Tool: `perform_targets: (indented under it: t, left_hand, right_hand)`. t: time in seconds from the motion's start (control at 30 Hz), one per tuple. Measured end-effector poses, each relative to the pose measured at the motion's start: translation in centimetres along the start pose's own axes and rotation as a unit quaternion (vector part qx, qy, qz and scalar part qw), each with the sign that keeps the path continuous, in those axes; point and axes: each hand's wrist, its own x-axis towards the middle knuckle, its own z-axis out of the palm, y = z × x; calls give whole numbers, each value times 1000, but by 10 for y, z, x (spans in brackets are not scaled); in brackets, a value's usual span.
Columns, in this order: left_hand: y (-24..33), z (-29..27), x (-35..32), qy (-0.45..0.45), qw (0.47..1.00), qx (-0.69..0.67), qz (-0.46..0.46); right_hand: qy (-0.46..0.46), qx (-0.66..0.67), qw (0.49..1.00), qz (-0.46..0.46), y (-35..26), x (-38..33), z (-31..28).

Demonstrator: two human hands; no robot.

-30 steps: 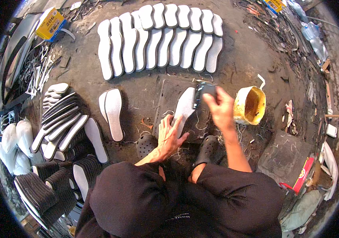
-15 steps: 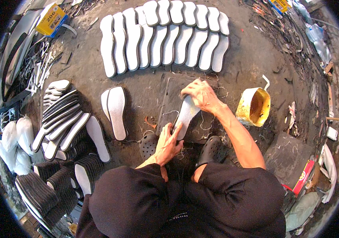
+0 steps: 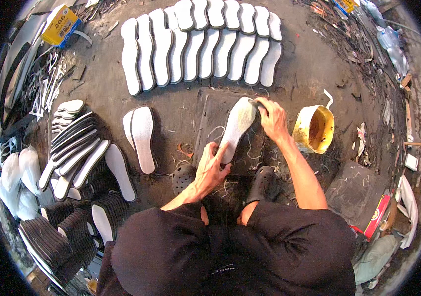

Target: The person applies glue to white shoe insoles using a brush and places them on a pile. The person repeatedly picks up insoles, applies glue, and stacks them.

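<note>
Fingers of the left hand (image 3: 210, 172) are resting apart on one white sole (image 3: 240, 121); the right hand (image 3: 274, 122) is touching its edge, grip unclear; two soles (image 3: 144, 135) are overlapping leftward.

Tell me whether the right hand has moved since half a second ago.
Yes: the right hand has shifted rightward, closer to the yellow container on the ground.

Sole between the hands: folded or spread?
Spread: white sole lies unfolded over the dark board, left hand at near end, right hand at far end.
</note>
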Motion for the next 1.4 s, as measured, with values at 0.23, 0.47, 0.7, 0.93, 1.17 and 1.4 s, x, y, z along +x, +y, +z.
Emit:
perform_targets:
  t: [0.23, 0.47, 0.7, 0.93, 1.17, 1.4]
  left_hand:
    - [-20, -12, 1, -16, 999, -32, 8]
    - [-29, -13, 0, -23, 999, -18, 25]
    - [-19, 3, -8, 6, 1000, 22, 4]
    - [-19, 3, -8, 4, 1000, 16, -11]
    - [-20, -12, -6, 73, 992, -76, -74]
    - [-25, -39, 6, 220, 952, -134, -168]
  right_hand:
    - [-98, 34, 992, -71, -34, -94, 33]
    - [-111, 123, 986, 36, -74, -86, 0]
    - [-46, -44, 995, 81, -21, 42, 40]
    - [-99, -18, 988, -118, -24, 53, 23]
    - [-112, -47, 983, -140, -48, -38, 43]
    - [-196, 103, 975, -3, -116, -115, 21]
